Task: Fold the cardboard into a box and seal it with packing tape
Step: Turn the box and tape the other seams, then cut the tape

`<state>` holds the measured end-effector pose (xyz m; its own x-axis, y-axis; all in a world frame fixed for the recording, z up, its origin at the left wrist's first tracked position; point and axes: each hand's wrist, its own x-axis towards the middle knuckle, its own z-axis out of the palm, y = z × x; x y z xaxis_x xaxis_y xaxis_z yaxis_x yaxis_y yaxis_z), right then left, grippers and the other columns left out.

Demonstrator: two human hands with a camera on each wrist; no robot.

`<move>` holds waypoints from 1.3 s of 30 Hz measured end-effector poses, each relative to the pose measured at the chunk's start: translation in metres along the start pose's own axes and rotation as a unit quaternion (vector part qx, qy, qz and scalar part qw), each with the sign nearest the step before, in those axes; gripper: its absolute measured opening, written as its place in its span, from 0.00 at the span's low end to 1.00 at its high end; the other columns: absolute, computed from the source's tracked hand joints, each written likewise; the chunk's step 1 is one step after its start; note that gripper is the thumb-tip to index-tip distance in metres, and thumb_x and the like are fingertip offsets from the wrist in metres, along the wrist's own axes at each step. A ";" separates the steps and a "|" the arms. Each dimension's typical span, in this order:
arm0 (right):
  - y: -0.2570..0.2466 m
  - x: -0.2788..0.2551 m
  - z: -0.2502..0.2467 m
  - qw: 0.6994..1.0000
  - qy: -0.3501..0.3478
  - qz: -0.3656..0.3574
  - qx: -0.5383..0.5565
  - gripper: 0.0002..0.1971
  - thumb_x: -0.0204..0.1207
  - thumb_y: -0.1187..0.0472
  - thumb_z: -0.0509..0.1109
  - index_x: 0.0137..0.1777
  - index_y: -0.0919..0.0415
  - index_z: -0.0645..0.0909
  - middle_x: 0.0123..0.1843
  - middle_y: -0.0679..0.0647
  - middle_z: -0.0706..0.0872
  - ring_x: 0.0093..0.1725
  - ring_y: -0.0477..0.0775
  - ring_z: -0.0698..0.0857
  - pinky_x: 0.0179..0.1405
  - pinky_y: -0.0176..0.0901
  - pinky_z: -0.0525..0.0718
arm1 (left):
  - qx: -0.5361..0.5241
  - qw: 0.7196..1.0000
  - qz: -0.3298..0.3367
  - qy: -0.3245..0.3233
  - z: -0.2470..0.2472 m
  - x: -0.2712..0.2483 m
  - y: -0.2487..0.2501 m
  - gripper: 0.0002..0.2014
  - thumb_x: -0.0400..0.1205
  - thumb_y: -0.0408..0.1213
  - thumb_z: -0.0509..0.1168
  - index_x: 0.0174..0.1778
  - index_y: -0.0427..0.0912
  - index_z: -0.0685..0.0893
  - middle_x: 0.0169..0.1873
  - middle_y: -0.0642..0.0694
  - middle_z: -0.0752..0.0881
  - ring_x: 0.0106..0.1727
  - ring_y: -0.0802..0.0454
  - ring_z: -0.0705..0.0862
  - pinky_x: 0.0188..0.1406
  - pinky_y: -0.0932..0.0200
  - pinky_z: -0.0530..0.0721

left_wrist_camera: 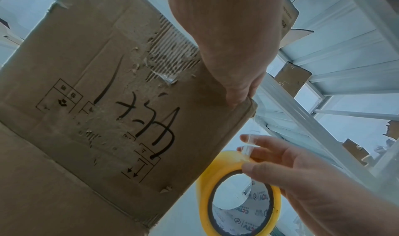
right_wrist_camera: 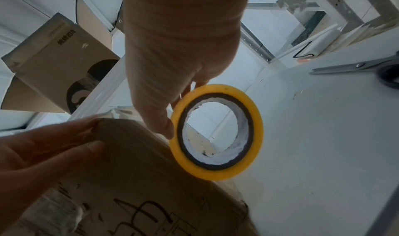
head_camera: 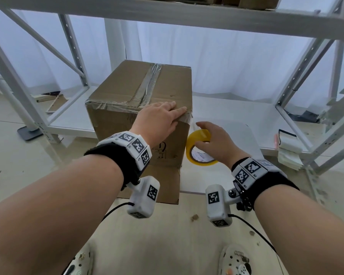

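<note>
White shelf (head_camera: 236,116) w/ metal racking behind; box (head_camera: 127,92) stands mid-shelf, top taped. Cardboard's light, stiff, so best steadied at near-right top edge. Left hand (head_camera: 159,120) presses flat there, fingers straight. Right hand (head_camera: 213,139) curls round yellow tape roll (head_camera: 199,149), just right of box.

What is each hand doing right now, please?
Left hand: open, fingers flat on the cardboard box top edge.
Right hand: holding the yellow tape roll.
</note>
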<state>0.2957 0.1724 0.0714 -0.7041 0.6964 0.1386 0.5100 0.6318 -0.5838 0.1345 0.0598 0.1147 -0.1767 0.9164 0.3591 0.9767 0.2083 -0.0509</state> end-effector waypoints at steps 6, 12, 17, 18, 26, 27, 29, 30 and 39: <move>-0.004 0.008 -0.007 0.997 -0.020 0.035 0.061 0.32 0.73 0.58 0.71 0.77 0.48 0.66 0.73 0.53 0.74 0.72 0.58 0.71 0.71 0.59 0.72 | 0.039 0.999 0.022 0.002 0.007 0.004 -0.005 0.30 0.86 0.34 0.58 0.82 0.59 0.56 0.80 0.49 0.64 0.79 0.48 0.65 0.76 0.51 0.64; -0.025 0.020 -0.020 0.996 -0.027 -0.077 0.036 0.40 0.73 0.73 0.66 0.81 0.47 0.58 0.84 0.51 0.58 0.81 0.53 0.59 0.74 0.43 0.62 | 0.041 0.998 0.050 0.024 0.011 -0.009 -0.014 0.28 0.86 0.35 0.59 0.81 0.57 0.60 0.79 0.51 0.67 0.76 0.45 0.69 0.73 0.47 0.66; -0.037 0.034 -0.028 0.981 -0.013 -0.159 -0.110 0.33 0.74 0.79 0.61 0.73 0.46 0.71 0.84 0.46 0.58 0.84 0.49 0.54 0.80 0.53 0.62 | 0.022 0.983 0.163 0.077 0.008 -0.021 -0.036 0.33 0.72 0.24 0.73 0.73 0.48 0.76 0.67 0.47 0.82 0.62 0.39 0.83 0.57 0.43 0.82; -0.040 0.035 -0.032 0.975 -0.012 -0.177 -0.133 0.28 0.76 0.76 0.62 0.70 0.47 0.73 0.84 0.46 0.60 0.84 0.49 0.54 0.79 0.53 0.63 | 0.023 0.980 0.181 0.084 0.009 -0.023 -0.042 0.33 0.71 0.23 0.73 0.73 0.47 0.76 0.67 0.47 0.82 0.61 0.40 0.83 0.57 0.43 0.83; -0.060 0.036 -0.012 0.974 0.064 -0.191 -0.103 0.13 0.76 0.57 0.71 0.60 0.56 0.82 0.61 0.52 0.83 0.63 0.58 0.78 0.61 0.51 0.75 | 0.024 0.978 0.174 0.113 0.014 -0.022 -0.076 0.25 0.80 0.32 0.66 0.71 0.55 0.71 0.65 0.45 0.83 0.64 0.44 0.83 0.70 0.40 0.74; -0.061 0.037 -0.010 0.973 0.077 -0.193 -0.103 0.12 0.76 0.57 0.71 0.59 0.55 0.82 0.60 0.51 0.83 0.62 0.58 0.78 0.61 0.50 0.74 | 0.038 0.978 0.164 0.124 0.016 -0.023 -0.079 0.23 0.81 0.34 0.64 0.71 0.56 0.71 0.64 0.45 0.84 0.64 0.44 0.83 0.73 0.40 0.69; -0.063 0.040 -0.004 0.970 0.095 -0.196 -0.108 0.11 0.76 0.55 0.71 0.56 0.54 0.84 0.58 0.50 0.83 0.61 0.57 0.79 0.62 0.51 0.72 | 0.049 0.978 0.143 0.145 0.017 -0.025 -0.084 0.19 0.83 0.39 0.60 0.69 0.58 0.72 0.61 0.46 0.86 0.63 0.43 0.83 0.75 0.39 0.65; -0.066 0.042 -0.001 0.969 0.101 -0.199 -0.108 0.10 0.76 0.55 0.71 0.56 0.54 0.84 0.57 0.49 0.83 0.60 0.56 0.79 0.63 0.51 0.72 | 0.047 0.979 0.132 0.151 0.018 -0.025 -0.087 0.17 0.83 0.40 0.59 0.68 0.58 0.73 0.60 0.45 0.86 0.63 0.42 0.83 0.74 0.39 0.65; -0.092 0.054 0.025 0.960 0.138 -0.210 -0.125 0.08 0.78 0.57 0.70 0.55 0.56 0.83 0.56 0.49 0.80 0.59 0.52 0.77 0.62 0.47 0.72 | 0.002 0.995 0.028 0.096 0.011 -0.029 -0.102 0.17 0.81 0.46 0.57 0.63 0.54 0.84 0.59 0.40 0.85 0.62 0.35 0.81 0.64 0.36 0.73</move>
<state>0.1984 0.1436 0.1125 -0.7329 0.4042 0.5472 0.3369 0.9145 -0.2241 0.0384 0.0156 0.0994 -0.0950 0.8445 0.5271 0.9839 0.1601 -0.0791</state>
